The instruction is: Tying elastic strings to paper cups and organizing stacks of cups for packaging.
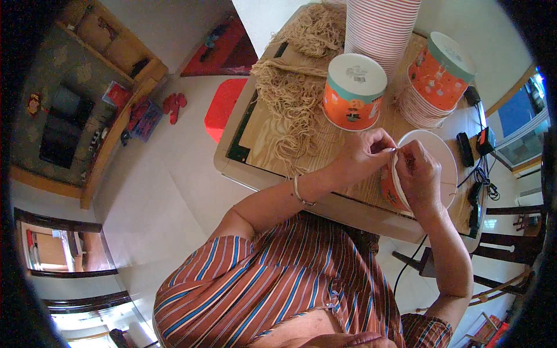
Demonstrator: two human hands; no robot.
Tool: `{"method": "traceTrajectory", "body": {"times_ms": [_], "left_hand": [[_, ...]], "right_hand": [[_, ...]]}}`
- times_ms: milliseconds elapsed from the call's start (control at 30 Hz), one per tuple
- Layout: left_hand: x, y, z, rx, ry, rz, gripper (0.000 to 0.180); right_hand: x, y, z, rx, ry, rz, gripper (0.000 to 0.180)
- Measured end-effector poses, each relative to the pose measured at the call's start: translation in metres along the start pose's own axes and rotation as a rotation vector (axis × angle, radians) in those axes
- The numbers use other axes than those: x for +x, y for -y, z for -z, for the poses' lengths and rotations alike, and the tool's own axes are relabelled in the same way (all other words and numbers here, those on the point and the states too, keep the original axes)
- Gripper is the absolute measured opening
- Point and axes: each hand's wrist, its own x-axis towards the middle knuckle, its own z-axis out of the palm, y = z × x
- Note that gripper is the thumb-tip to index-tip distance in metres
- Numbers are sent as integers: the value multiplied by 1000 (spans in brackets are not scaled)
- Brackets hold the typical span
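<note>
A white-lined paper bucket (pixel 445 155) with an orange outer wall stands at the table's near right, its mouth facing me. Both my hands meet at its left rim. My left hand (pixel 366 152) has thumb and forefinger pinched together at the rim; what lies between them is too small to make out. Opposite it, my right hand (pixel 419 174) is closed, fingers curled in against the left fingertips. It partly covers the bucket's wall and mouth. A thin beige string (pixel 447 184) crosses the opening near my right wrist.
Beige string bundles (pixel 290 98) lie along the table's left. Behind the hands stands an upside-down orange paper bucket (pixel 355 93), with a tall nested stack (pixel 380 32) beyond and another stack (pixel 438 75) at right. Black adapters and cables (pixel 480 174) line the right edge. A red stool (pixel 223 107) stands left.
</note>
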Motion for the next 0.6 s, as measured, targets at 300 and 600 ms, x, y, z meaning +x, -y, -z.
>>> {"method": "traceTrajectory", "body": {"times_ms": [300,600], "left_hand": [[-1,4,-3,-25,23,-39,18],[0,-3,-4,120,-15,-63,16]], "right_hand": [[2,-2,1,353,36,-375,11],[2,-11,1,295,47,-293,8]]}}
